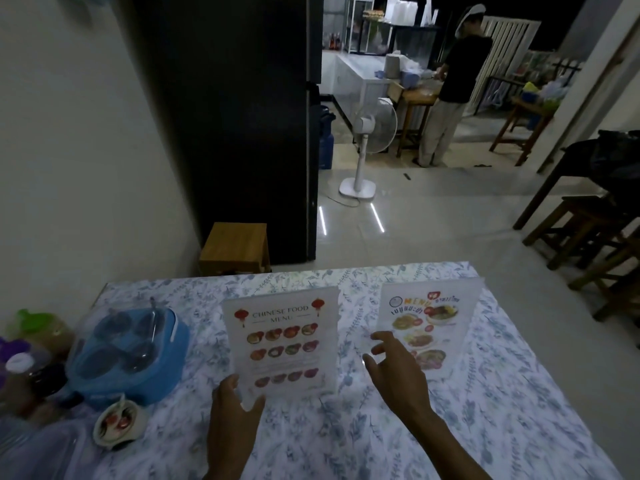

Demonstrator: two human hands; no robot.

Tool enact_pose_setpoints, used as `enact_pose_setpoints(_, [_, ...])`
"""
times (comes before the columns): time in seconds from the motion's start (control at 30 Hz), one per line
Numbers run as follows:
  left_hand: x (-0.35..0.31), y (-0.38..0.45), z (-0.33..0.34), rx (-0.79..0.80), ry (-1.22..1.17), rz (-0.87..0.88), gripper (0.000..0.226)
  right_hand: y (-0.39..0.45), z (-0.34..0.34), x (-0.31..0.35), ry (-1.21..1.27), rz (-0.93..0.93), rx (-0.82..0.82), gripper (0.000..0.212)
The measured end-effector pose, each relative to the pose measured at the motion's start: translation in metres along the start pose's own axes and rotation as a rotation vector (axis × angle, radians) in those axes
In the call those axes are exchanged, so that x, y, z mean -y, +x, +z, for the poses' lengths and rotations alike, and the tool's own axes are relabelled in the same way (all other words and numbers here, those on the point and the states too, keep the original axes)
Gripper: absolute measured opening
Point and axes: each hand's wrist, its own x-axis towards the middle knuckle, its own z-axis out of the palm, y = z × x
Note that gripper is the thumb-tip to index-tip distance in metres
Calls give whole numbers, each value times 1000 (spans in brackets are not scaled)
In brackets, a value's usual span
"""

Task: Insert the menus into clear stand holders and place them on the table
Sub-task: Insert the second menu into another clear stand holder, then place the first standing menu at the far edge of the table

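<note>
Two menus in clear stand holders stand upright on the table (pixel 502 393), which has a floral cloth. The Chinese food menu stand (pixel 282 341) is at the centre; my left hand (pixel 237 400) grips its lower left corner with thumb and fingers. The second menu stand (pixel 436 320), with colourful dish pictures, is to the right. My right hand (pixel 394 368) hovers between the two stands with fingers spread, close to the second stand's lower left side, holding nothing.
A blue condiment caddy with a clear lid (pixel 128 351), a small sauce dish (pixel 117 424) and bottles (pixel 24 362) crowd the table's left. Behind are a wooden stool (pixel 235 245), a dark fridge (pixel 242 126), a standing fan (pixel 367 133), wooden stools (pixel 581 233) and a person (pixel 450 84).
</note>
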Motion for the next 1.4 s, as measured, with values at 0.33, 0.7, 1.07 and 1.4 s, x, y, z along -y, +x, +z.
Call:
enact_pose_setpoints(0.33, [-46, -52, 48, -17, 64, 73, 60, -2, -42, -44, 52, 3, 4, 36])
enact_pose_setpoints(0.7, [-92, -97, 120, -10, 103, 151, 62, 2, -84, -114, 48, -15, 22, 33])
enact_pose_setpoints(1.07, [-135, -108, 191, 101, 91, 217, 62, 24, -111, -170, 75, 86, 12, 38])
enact_pose_setpoints(1.4, [-142, -71, 215, 49, 356, 228, 51, 64, -85, -189, 170, 258, 90, 75])
